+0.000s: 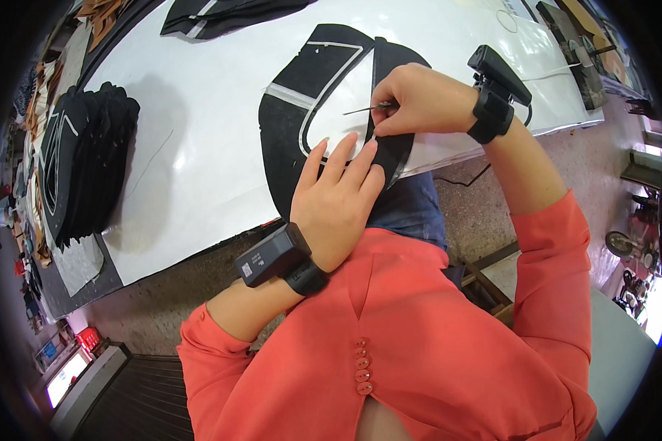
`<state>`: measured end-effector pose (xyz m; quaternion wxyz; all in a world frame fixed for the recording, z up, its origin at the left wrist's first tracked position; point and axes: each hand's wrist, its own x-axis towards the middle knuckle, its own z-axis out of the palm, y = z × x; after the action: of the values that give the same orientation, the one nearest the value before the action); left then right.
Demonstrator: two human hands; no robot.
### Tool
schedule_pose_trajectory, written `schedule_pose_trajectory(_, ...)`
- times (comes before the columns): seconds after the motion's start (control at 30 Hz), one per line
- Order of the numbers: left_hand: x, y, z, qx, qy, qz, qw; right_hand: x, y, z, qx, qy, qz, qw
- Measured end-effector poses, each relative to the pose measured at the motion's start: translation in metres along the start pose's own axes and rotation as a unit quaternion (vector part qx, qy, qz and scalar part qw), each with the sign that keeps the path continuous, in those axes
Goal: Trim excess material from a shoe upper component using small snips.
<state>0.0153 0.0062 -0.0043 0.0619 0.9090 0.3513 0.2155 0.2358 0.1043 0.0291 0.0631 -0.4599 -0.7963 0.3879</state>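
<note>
A rounded black fabric piece [277,121] with pale strips along its inner edges lies on the white tabletop in front of me. My left hand [338,191] rests flat on its near part, fingers spread, with the fingertips by the white opening in its middle. From the right, my right hand [419,99] is closed around a slim pointed metal tool [360,111], whose tip points left over that opening. Its handle is mostly hidden in the fingers, so its exact kind is unclear. Fingertips of my right hand touch the piece's inner right edge.
A thick stack of similar black pieces [88,158] stands at the left of the white tabletop [198,213]. Another black piece [228,16] lies at the far edge. A loose thread [153,158] is beside the stack. A dark metal fixture [575,55] sits at the far right.
</note>
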Motion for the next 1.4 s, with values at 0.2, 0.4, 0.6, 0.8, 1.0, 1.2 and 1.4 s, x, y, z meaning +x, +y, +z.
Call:
schedule_pose_trajectory(0.2,-0.003,-0.002,-0.001,0.013,-0.003,0.017,1.0,0.004,0.003,-0.003,0.002,0.001,0.029,1.0)
schedule_pose_trajectory(0.4,-0.005,-0.003,-0.011,-0.01,-0.05,0.007,0.999,-0.013,-0.006,0.035,-0.018,0.078,0.032,0.996)
schedule_pose_trajectory(0.6,-0.014,-0.009,-0.014,0.007,-0.03,0.033,0.999,-0.017,-0.011,0.017,0.062,0.025,0.04,0.997)
schedule_pose_trajectory(0.8,-0.015,-0.009,-0.013,0.003,-0.036,0.044,0.998,-0.008,-0.018,0.012,0.105,0.039,0.003,0.994)
schedule_pose_trajectory(1.0,-0.013,-0.008,-0.013,-0.005,-0.029,0.043,0.999,-0.008,-0.009,0.007,0.04,0.009,0.085,0.996)
schedule_pose_trajectory(1.2,-0.008,-0.008,-0.009,-0.009,-0.011,0.038,0.999,-0.008,-0.003,0.017,0.014,0.046,0.064,0.997)
schedule_pose_trajectory(1.4,-0.002,-0.004,-0.005,-0.001,-0.006,0.012,1.0,-0.01,-0.003,0.011,0.029,0.023,0.052,0.998)
